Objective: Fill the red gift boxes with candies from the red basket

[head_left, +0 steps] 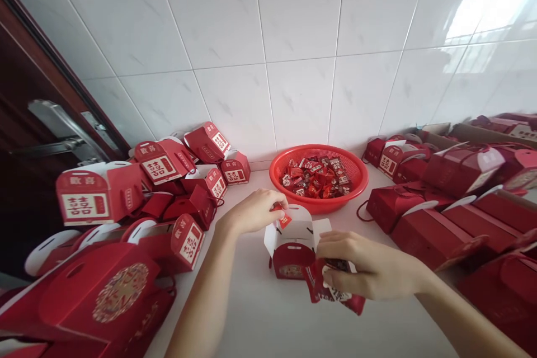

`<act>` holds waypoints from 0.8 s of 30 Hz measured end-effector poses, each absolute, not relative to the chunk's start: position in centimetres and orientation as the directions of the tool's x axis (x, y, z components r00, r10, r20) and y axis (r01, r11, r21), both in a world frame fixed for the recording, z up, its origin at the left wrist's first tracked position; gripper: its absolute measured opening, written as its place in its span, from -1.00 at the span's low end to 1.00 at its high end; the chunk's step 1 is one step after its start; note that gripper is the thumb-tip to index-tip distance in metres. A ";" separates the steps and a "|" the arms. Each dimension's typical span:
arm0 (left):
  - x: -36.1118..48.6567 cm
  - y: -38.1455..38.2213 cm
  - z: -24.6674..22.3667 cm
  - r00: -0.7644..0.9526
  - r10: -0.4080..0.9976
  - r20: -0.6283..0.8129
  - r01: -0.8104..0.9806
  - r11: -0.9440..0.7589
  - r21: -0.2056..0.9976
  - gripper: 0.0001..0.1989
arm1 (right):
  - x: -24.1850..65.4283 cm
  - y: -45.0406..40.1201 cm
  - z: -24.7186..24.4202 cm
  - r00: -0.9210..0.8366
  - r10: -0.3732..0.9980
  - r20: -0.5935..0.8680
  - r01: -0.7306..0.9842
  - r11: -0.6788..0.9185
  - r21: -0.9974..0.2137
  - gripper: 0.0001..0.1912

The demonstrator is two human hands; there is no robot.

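In the head view an unfolded red gift box with a white inside stands upright on the white surface, its flaps spread. My left hand is over the box's back left, thumb and fingers pinched on a small red candy wrapper. To the right of the box, my right hand is closed around several dark red wrapped candies, close against the box's right side. Just behind the box sits a red plastic basket of wrapped candies.
Red gift boxes are piled on the left, and more red boxes fill the right side. A tiled wall rises behind the basket. At the far left is a dark door with a metal handle.
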State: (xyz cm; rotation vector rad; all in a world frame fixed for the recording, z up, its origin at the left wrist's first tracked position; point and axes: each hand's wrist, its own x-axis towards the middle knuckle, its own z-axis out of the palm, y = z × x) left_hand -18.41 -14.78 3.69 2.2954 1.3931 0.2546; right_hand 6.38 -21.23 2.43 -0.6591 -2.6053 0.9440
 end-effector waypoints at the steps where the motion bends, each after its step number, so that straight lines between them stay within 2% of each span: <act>1: -18.3 -14.8 3.6 0.474 0.877 -0.076 0.798 -0.392 0.458 -0.83 | 6.4 -21.3 2.1 -0.852 0.511 0.113 0.317 0.676 -0.665 -0.78; 5: -18.0 -14.8 3.4 0.468 0.879 -0.092 0.805 -0.381 0.455 -0.85 | 6.4 -21.1 1.3 -0.850 0.508 0.137 0.268 0.643 -0.717 -0.79; 9: -18.0 -14.8 3.6 0.474 0.869 -0.143 0.806 -0.363 0.468 -0.79 | 6.7 -20.4 1.1 -0.844 0.530 0.082 0.251 0.525 -0.813 -0.78; 12: -17.9 -15.0 3.8 0.441 0.884 -0.156 0.812 -0.319 0.488 -0.62 | 7.3 -19.5 0.5 -0.811 0.585 0.015 0.217 0.324 -0.921 -0.75; 15: -17.8 -15.3 3.9 0.457 0.874 -0.166 0.811 -0.332 0.481 -0.46 | 7.6 -18.3 -0.3 -0.721 0.693 -0.001 0.028 0.027 -0.999 -0.71; 19: -17.6 -15.7 4.1 0.556 0.807 -0.199 0.763 -0.401 0.507 -0.30 | 6.8 -17.2 -0.3 -0.455 0.887 -0.077 -0.254 -0.212 -0.944 -0.72; 21: -17.6 -15.9 4.3 0.587 0.785 -0.197 0.738 -0.418 0.529 -0.25 | 6.0 -16.9 0.2 -0.380 0.911 -0.159 -0.285 -0.279 -0.917 -0.73; 24: -17.5 -16.0 4.5 0.575 0.790 -0.212 0.752 -0.408 0.519 -0.22 | 5.1 -16.3 1.1 -0.390 0.896 -0.211 -0.220 -0.313 -0.924 -0.73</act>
